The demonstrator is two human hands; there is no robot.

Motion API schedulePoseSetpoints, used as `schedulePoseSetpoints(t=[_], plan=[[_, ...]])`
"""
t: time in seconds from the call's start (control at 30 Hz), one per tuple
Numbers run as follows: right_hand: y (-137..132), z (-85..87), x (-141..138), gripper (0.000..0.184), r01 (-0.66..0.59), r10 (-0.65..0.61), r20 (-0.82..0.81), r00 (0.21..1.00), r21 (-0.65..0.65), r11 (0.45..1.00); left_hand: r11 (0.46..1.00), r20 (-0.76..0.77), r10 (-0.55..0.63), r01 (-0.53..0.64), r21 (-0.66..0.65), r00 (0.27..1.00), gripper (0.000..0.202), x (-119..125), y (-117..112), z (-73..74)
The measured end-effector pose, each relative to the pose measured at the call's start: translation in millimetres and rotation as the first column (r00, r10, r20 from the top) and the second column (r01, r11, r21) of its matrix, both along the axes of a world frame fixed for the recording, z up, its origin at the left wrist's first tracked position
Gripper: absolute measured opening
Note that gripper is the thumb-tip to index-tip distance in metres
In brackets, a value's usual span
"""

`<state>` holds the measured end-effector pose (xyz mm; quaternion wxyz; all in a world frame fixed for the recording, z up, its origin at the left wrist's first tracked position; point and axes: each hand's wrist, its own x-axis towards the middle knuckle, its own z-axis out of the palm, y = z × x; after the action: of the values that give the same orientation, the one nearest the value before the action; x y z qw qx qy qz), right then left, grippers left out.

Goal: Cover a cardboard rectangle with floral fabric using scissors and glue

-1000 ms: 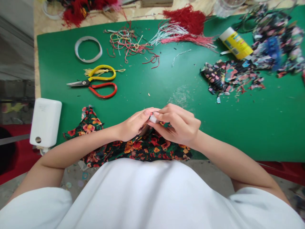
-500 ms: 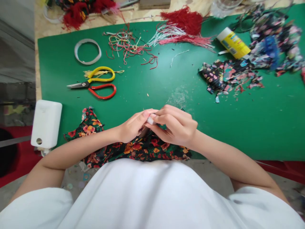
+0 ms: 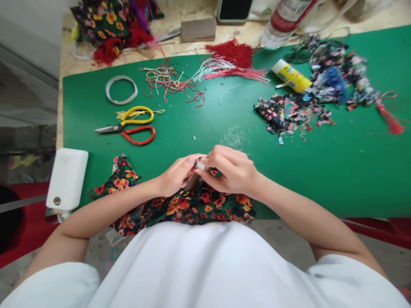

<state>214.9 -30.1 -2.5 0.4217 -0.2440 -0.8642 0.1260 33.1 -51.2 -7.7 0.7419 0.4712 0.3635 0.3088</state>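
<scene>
Dark cloth printed with red and orange flowers lies bunched along the front edge of the green mat, close against my body. My left hand is closed on a gathered fold of it, thumb on top. From the other side my right hand pinches a small white piece at that fold, with the fingertips of both hands almost meeting. What the white piece is, I cannot make out, since fingers cover most of it.
Scissors with yellow and red handles lie left on the green mat, below a white tape ring. Farther back are loose threads, red tassel strands, a yellow glue stick, fabric scraps and a bottle.
The view has tipped upward, bringing a phone and the bottle into sight at the back. Both hands stay together at the cloth; more of its print shows between the fingers.
</scene>
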Motion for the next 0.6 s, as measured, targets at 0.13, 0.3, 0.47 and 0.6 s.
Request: schedulePoseSetpoints(t=[0.13,0.3,0.47,0.6], plan=[[12.7,3.7,15.3,0.015,0.042,-0.044,-0.051,0.998,-0.043,0.998,0.990,0.065,0.068,-0.059,-0.132,0.996,0.056,0.8,1.7,-0.3],[33.6,4.0,32.7,0.013,0.242,-0.251,-0.004,0.968,-0.250,0.938,0.917,0.129,0.206,-0.145,-0.372,0.970,0.042,0.4,14.2,7.0],[51.1,-3.3,42.1,0.013,0.233,-0.233,0.040,0.972,-0.306,0.923,0.862,0.162,0.276,-0.169,-0.478,0.948,0.034,1.4,18.7,11.6],[57.6,-9.0,46.0,0.019,0.288,-0.261,0.179,0.949,-0.149,0.946,0.861,0.160,0.337,-0.236,-0.450,0.928,0.032,2.1,13.3,9.3]])
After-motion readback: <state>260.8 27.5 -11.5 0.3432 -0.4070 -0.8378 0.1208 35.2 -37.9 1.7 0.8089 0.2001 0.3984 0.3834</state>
